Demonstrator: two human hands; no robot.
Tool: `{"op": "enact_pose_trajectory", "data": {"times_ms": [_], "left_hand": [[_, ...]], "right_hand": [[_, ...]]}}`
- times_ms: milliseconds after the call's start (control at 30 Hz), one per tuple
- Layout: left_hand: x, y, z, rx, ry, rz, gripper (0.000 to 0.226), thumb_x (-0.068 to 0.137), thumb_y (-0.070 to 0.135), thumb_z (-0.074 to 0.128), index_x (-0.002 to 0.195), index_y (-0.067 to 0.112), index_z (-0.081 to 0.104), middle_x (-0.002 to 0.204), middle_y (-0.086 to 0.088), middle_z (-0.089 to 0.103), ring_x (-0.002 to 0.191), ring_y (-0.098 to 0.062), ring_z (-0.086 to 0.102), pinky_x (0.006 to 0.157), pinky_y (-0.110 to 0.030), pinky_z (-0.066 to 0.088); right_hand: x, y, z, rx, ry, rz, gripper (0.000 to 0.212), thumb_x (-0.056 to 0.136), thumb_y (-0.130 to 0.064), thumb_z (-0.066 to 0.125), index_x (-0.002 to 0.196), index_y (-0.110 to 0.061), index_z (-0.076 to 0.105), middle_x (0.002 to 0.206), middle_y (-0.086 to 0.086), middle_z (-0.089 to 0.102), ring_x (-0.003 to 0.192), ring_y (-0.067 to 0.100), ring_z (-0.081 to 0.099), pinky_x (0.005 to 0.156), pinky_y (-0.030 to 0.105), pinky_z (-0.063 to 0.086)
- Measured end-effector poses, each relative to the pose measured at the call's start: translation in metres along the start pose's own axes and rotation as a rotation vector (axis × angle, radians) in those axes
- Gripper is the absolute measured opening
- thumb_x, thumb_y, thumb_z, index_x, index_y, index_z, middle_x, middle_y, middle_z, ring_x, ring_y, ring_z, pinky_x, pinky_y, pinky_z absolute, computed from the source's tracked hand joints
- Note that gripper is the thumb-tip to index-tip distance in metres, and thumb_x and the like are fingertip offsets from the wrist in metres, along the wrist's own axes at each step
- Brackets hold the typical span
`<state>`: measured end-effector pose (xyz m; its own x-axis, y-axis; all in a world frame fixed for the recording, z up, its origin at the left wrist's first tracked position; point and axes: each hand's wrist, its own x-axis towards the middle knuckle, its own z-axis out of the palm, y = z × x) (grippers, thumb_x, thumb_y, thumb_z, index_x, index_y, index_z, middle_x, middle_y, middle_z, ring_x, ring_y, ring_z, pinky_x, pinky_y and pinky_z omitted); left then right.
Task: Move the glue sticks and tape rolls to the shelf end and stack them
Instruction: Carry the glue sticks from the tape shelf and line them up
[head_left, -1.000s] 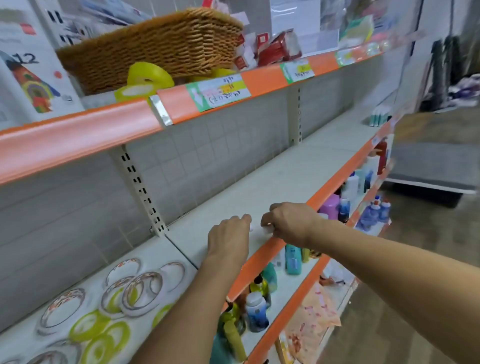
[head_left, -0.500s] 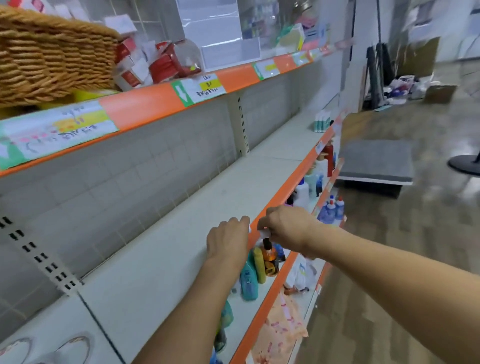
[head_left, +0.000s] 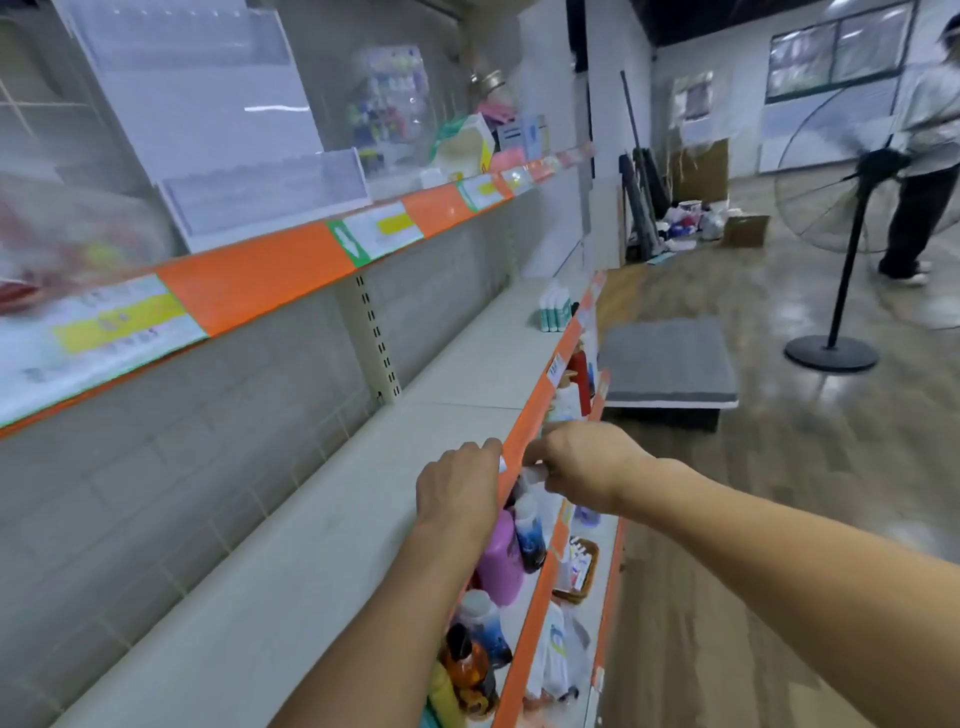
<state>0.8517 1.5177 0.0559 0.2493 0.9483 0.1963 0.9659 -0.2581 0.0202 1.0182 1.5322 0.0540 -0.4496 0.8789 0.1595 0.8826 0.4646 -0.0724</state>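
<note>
While both hands carried small white items along the shelf (head_left: 322, 561), left hand (head_left: 460, 488) and right hand (head_left: 582, 465) stayed curled round them — likely glue sticks (head_left: 535, 474) bound for the stack at the shelf end (head_left: 555, 310).

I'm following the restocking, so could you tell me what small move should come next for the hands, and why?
Probably carry on along the shelf toward its far end. Both the left hand and right hand are curled round small white items, likely glue sticks, above the orange shelf edge. A group of glue sticks already stands at the far end, with bare shelf between.
</note>
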Motion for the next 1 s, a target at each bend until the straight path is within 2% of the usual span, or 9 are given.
{"op": "enact_pose_trajectory", "data": {"times_ms": [133,233,267,367,500,767,867,1000], "left_hand": [[0.063,0.011,0.011,-0.016,0.016,0.057,0.02,0.1,0.025,0.043,0.118,0.023,0.052,0.114,-0.004,0.058,0.109,-0.029,0.057,0.081,-0.035,0.043],[0.1,0.021,0.026,-0.025,0.003,0.09,0.019,0.098,0.02,0.046,0.116,0.024,0.052,0.112,-0.004,0.059,0.107,-0.029,0.058,0.081,-0.036,0.045],[0.113,0.025,0.032,-0.024,-0.003,0.1,0.019,0.098,0.02,0.046,0.116,0.024,0.052,0.111,-0.004,0.059,0.105,-0.029,0.059,0.081,-0.037,0.046],[0.153,0.038,0.046,0.001,-0.035,0.102,0.024,0.094,0.013,0.049,0.117,0.022,0.051,0.108,-0.005,0.059,0.101,-0.03,0.059,0.079,-0.038,0.047],[0.211,0.063,0.066,0.036,-0.064,0.102,0.029,0.09,0.009,0.051,0.117,0.022,0.05,0.112,-0.005,0.059,0.103,-0.031,0.06,0.073,-0.036,0.042],[0.335,0.118,0.096,-0.045,-0.043,0.028,0.029,0.094,0.007,0.044,0.118,0.022,0.05,0.112,-0.005,0.061,0.101,-0.031,0.06,0.077,-0.037,0.047],[0.38,0.137,0.098,-0.068,-0.028,-0.015,0.025,0.092,0.007,0.046,0.112,0.022,0.05,0.11,-0.005,0.061,0.098,-0.03,0.06,0.074,-0.037,0.045],[0.432,0.164,0.104,-0.094,-0.017,-0.065,0.032,0.092,0.012,0.052,0.122,0.024,0.048,0.112,-0.006,0.061,0.1,-0.03,0.06,0.073,-0.036,0.042]], "right_hand": [[0.033,0.046,0.004,-0.007,0.007,0.051,0.032,0.091,-0.015,0.06,0.118,-0.031,0.066,0.1,-0.005,0.056,0.1,0.021,0.059,0.066,0.03,0.04],[0.049,0.08,0.006,-0.005,0.008,0.083,0.022,0.092,-0.017,0.056,0.109,-0.026,0.067,0.082,-0.009,0.042,0.085,0.019,0.052,0.063,0.03,0.038],[0.054,0.092,0.008,-0.008,-0.004,0.093,0.02,0.092,-0.017,0.056,0.106,-0.025,0.067,0.081,-0.008,0.043,0.084,0.02,0.051,0.062,0.031,0.039],[0.073,0.133,0.016,-0.022,-0.035,0.141,0.02,0.088,-0.016,0.059,0.104,-0.026,0.066,0.095,-0.003,0.059,0.091,0.025,0.059,0.066,0.033,0.049],[0.101,0.193,0.026,0.003,-0.049,0.153,0.025,0.089,-0.02,0.06,0.112,-0.029,0.067,0.108,-0.002,0.061,0.101,0.025,0.058,0.077,0.038,0.053],[0.174,0.323,0.021,-0.026,-0.111,0.098,0.026,0.09,-0.02,0.061,0.113,-0.031,0.066,0.107,-0.003,0.06,0.102,0.023,0.059,0.069,0.032,0.047],[0.203,0.368,0.007,-0.041,-0.097,0.067,0.028,0.088,-0.022,0.06,0.115,-0.028,0.066,0.107,0.0,0.061,0.104,0.025,0.059,0.072,0.035,0.049],[0.232,0.419,-0.002,-0.031,-0.091,0.027,0.034,0.091,-0.017,0.057,0.121,-0.029,0.065,0.114,0.0,0.061,0.109,0.024,0.057,0.076,0.035,0.048]]}}
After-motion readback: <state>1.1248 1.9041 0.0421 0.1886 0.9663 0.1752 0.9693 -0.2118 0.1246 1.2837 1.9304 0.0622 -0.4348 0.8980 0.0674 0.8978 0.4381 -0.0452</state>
